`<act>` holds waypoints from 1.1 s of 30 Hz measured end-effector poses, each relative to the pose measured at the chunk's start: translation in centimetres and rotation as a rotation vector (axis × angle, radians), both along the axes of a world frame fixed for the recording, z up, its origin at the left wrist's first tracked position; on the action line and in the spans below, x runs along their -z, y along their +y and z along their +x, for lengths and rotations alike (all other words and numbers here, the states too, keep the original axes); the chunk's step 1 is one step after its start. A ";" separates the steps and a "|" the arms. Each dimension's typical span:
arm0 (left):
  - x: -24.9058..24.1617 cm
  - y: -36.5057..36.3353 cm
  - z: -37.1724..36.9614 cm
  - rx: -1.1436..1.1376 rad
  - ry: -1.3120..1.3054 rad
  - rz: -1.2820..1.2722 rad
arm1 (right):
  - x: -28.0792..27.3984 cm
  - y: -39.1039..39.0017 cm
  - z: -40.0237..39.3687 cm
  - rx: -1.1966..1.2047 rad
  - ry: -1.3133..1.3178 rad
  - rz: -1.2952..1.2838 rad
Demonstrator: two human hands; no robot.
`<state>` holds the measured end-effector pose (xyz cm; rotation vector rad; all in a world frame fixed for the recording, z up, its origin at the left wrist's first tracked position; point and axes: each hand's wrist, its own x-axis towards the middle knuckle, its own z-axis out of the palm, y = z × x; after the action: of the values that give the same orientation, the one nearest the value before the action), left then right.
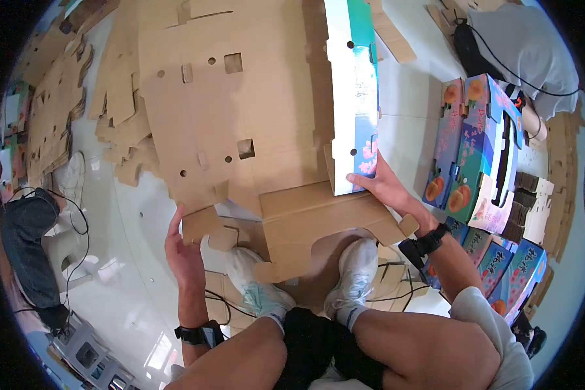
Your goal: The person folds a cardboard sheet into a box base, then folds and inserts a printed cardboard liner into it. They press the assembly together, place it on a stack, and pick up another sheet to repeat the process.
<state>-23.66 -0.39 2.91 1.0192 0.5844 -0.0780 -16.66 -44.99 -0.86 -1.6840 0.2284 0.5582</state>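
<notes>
A large, partly folded cardboard box spreads out in front of me, its plain brown inside facing up, with square cut-outs and small round holes. Its right side panel stands folded up and shows a blue-green print with pink blossoms. My right hand grips the near corner of that panel, thumb on the printed face. At the near left corner, my left hand holds the edge of a small flap; part of its grip is hidden. A near end flap with a curved cut-out hangs toward my shoes.
Finished printed boxes stand at the right, with several more nearer me. Flat cardboard sheets are piled at the left. Other people sit on both sides, one showing a dark trouser leg. A grey plastic stool is at lower left.
</notes>
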 end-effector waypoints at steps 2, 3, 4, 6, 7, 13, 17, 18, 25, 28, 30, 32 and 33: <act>-0.8 -0.3 0.7 -0.037 -0.056 -0.126 | -0.1 -0.2 0.1 0.013 0.018 0.013; -0.7 -0.3 0.9 0.105 -0.079 0.151 | -0.9 -0.1 0.2 0.021 0.073 0.012; -0.4 -0.3 1.0 0.247 -0.099 0.428 | -1.5 0.0 0.2 0.031 0.131 0.010; -2.0 -1.6 1.9 0.511 -0.059 0.938 | -1.7 -0.1 0.2 0.022 0.125 0.003; -3.2 -2.8 2.4 0.519 -0.092 1.071 | -1.7 0.0 0.2 0.016 0.122 0.002; -4.3 -5.5 3.3 0.631 -0.571 1.546 | -2.0 -0.1 0.2 -0.005 0.176 0.043; -5.3 -8.9 4.5 0.894 -0.881 1.636 | -1.2 0.4 -0.8 0.007 0.143 0.085; -6.3 -10.1 5.2 1.003 -0.939 1.630 | -1.6 0.6 -1.0 0.004 0.166 0.076; -2.3 -14.2 7.3 1.188 -1.298 1.838 | -1.1 1.5 -2.2 0.091 0.058 0.133; -2.4 -14.7 7.2 1.092 -1.419 1.889 | -0.6 1.0 -2.6 0.029 -0.111 -0.076; -2.6 -14.5 6.3 1.095 -1.445 1.961 | -1.2 0.8 -2.7 0.031 -0.081 -0.090; -1.6 -15.1 6.3 1.159 -1.370 1.975 | -1.5 0.6 -2.5 0.028 -0.095 -0.126; -1.5 -15.4 6.5 1.194 -1.329 1.982 | -1.5 0.8 -2.5 0.023 -0.120 -0.150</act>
<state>-17.20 -15.78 4.36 2.7339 -1.6724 0.1976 -19.18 -44.21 0.67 -1.8517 0.2062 0.4299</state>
